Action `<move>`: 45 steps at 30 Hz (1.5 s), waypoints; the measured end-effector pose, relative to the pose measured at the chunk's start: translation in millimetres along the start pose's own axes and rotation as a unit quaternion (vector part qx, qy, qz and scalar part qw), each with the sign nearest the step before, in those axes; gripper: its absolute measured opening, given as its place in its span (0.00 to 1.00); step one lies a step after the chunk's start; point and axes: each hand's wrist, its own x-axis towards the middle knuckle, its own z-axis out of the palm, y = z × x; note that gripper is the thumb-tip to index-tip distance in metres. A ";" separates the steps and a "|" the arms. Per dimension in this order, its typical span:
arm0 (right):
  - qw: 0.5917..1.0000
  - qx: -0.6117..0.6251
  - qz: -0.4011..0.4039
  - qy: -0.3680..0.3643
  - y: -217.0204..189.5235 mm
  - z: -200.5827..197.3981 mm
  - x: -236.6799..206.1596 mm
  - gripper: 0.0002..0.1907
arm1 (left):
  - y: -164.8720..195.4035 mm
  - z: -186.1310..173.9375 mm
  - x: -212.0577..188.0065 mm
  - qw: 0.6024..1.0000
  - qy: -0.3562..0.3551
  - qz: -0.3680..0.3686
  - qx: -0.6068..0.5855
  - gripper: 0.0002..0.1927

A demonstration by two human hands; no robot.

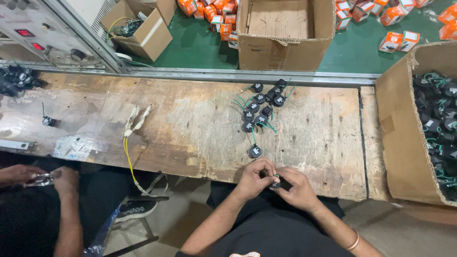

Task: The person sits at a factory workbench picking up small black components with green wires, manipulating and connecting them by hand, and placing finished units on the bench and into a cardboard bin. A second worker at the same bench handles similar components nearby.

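Your left hand and right hand meet at the near edge of the tabletop, both closed together on one small black component with a short green wire, pinched between the fingertips. Just beyond your hands lies a single like piece, and farther out a cluster of black parts with green leads, about a dozen, lies loose on the worn wood. To your right an open carton holds many more of the same parts, a far larger number than lie on the wood. Well to your left, another person's hands work a small clear packet, and yellow cable trails off the edge.
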 end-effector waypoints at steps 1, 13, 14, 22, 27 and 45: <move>1.000 0.029 0.000 0.010 0.2 -0.4 -0.5 0.22 | 2.5 -3.0 0.5 1.000 -0.007 -0.025 -0.006 0.12; 0.998 0.040 -0.050 0.022 -5.3 5.8 9.9 0.26 | 12.7 -29.1 34.0 0.896 0.127 0.096 0.415 0.21; 0.998 0.038 -0.045 0.036 -3.8 3.2 8.9 0.25 | 7.6 -31.0 35.6 0.925 0.157 0.073 0.338 0.21; 0.993 0.094 0.055 0.045 17.6 5.1 2.8 0.30 | 0.5 -23.3 19.7 0.980 0.028 0.170 0.102 0.16; 0.993 0.088 0.080 -0.002 34.3 10.9 -1.0 0.25 | 16.9 11.9 27.7 0.956 0.088 0.193 0.203 0.13; 0.998 0.049 -0.015 0.033 9.4 4.3 10.9 0.20 | 7.8 -7.8 22.4 0.992 0.053 0.079 0.079 0.13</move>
